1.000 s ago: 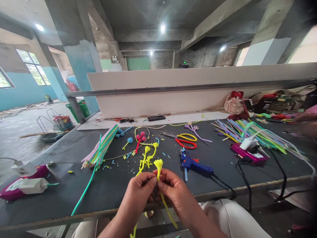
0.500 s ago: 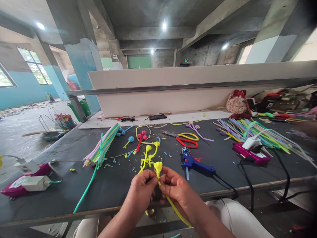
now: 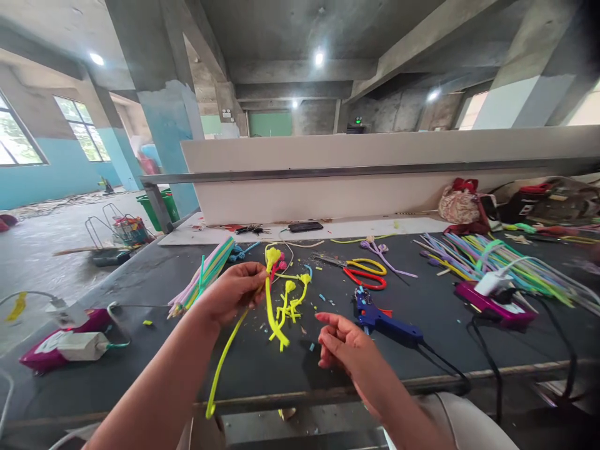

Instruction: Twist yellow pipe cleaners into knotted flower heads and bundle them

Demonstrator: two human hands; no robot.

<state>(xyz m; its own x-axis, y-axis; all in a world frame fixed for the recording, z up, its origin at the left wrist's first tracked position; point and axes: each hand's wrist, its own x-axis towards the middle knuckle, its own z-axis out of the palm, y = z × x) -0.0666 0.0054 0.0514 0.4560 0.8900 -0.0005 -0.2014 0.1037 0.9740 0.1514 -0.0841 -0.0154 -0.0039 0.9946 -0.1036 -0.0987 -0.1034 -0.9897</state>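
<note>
Three yellow flower heads (image 3: 272, 256) can be made out. There are two bundles of coloured stems (image 3: 215, 265), two magenta power strips (image 3: 494, 304) and four lit ceiling lamps (image 3: 319, 58). Of scissors (image 3: 347, 262) there is one pair; of blue glue guns (image 3: 387, 323), pink patterned bags (image 3: 459, 203) and green bins (image 3: 169, 205), one each. Offcuts on the worktop (image 3: 276, 369) are too small to count.

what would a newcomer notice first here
Probably the bright yellow, fuzzy-looking flower in the left hand's fingers, just left of centre. Next, perhaps the blue plastic glue gun lying right of centre, near the right hand. Beyond it lie the metal scissors with red and yellow handles.
</note>
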